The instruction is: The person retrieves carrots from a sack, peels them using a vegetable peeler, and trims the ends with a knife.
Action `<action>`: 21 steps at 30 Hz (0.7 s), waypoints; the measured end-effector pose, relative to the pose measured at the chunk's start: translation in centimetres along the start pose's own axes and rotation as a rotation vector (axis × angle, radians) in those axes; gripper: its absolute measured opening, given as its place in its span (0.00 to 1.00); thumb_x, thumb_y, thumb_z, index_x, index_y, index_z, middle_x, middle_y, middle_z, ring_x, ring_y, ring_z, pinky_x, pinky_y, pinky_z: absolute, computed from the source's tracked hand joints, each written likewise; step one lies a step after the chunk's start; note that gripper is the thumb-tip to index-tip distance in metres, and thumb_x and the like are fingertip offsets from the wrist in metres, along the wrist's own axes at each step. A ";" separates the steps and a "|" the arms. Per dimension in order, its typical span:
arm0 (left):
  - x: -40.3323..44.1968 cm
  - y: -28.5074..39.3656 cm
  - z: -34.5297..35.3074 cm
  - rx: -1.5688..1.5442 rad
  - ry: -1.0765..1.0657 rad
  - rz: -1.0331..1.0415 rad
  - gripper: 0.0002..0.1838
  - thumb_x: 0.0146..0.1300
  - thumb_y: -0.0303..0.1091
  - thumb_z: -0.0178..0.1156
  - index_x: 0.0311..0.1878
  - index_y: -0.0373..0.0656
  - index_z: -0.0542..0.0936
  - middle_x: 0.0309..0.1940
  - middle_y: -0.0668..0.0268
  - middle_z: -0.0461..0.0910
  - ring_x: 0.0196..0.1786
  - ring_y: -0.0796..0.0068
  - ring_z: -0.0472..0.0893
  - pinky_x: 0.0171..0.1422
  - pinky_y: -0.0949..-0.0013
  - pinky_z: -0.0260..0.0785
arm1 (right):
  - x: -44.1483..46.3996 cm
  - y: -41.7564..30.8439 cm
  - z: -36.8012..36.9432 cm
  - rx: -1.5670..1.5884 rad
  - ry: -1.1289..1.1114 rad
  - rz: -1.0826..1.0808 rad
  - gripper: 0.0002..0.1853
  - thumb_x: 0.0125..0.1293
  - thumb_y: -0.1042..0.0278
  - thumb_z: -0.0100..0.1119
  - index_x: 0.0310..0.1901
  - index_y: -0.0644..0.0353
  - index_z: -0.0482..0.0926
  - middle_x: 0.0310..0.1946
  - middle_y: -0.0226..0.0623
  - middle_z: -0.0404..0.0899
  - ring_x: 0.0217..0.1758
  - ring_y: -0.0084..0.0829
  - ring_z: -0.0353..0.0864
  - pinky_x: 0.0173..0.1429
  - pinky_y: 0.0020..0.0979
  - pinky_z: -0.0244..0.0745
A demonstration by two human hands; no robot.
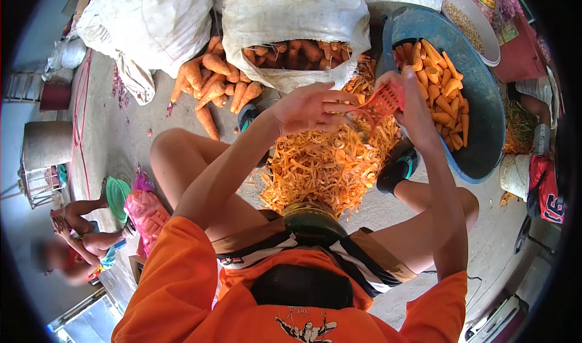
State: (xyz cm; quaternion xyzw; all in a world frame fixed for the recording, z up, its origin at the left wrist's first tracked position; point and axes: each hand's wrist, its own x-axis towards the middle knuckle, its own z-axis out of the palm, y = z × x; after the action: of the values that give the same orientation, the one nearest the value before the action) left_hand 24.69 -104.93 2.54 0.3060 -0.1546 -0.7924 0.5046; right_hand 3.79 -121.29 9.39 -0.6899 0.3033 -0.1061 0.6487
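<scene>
My right hand [417, 103] grips a small red perforated plastic piece [385, 101] that looks like a mesh holder; its exact kind is unclear. To its left, my left hand [312, 107] has its fingers stretched out, the tips close to the red piece; whether they touch it I cannot tell. Something blurred hangs just below the red piece. Under both hands lies a large heap of orange carrot peelings [324, 167] on the floor between my legs. Peeled carrots [445, 100] fill part of the blue basin [485, 131] beside my right hand.
Unpeeled carrots [212, 79] spill on the floor beside an open white sack [294, 18] of more carrots. Another white sack [154, 24] stands at left. A person [79, 243] sits far left near a pink bag [147, 218]. At right are a white bowl [492, 52] and a bucket [515, 176].
</scene>
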 end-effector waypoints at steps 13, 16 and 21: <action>22.7 2.3 -24.0 1.288 1.244 -0.153 0.27 0.59 0.61 0.69 0.51 0.50 0.88 0.54 0.59 0.88 0.63 0.61 0.85 0.64 0.59 0.78 | -2.0 -2.2 -9.6 0.208 0.491 0.043 0.16 0.81 0.52 0.57 0.58 0.54 0.75 0.36 0.23 0.76 0.21 0.07 0.58 0.23 0.14 0.50; 25.0 1.8 -25.9 1.238 1.373 -0.125 0.29 0.58 0.65 0.69 0.48 0.49 0.89 0.54 0.55 0.88 0.63 0.58 0.85 0.66 0.58 0.78 | -2.3 -1.5 -11.8 0.257 0.387 0.090 0.18 0.82 0.50 0.55 0.57 0.56 0.75 0.36 0.23 0.76 0.20 0.08 0.58 0.23 0.13 0.51; 25.4 0.8 -26.7 1.162 1.397 0.009 0.28 0.60 0.65 0.69 0.48 0.51 0.91 0.47 0.58 0.90 0.55 0.54 0.88 0.61 0.55 0.80 | -2.6 -1.7 -12.2 0.166 0.442 0.109 0.20 0.82 0.48 0.55 0.57 0.59 0.75 0.38 0.23 0.73 0.27 0.07 0.67 0.27 0.11 0.58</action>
State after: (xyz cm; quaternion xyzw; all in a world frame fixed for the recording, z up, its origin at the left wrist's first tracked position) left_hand 34.65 -126.31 -25.81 0.9224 -0.1900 -0.2217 0.2528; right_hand -4.39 -130.07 13.29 -0.5768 0.4646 -0.2439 0.6260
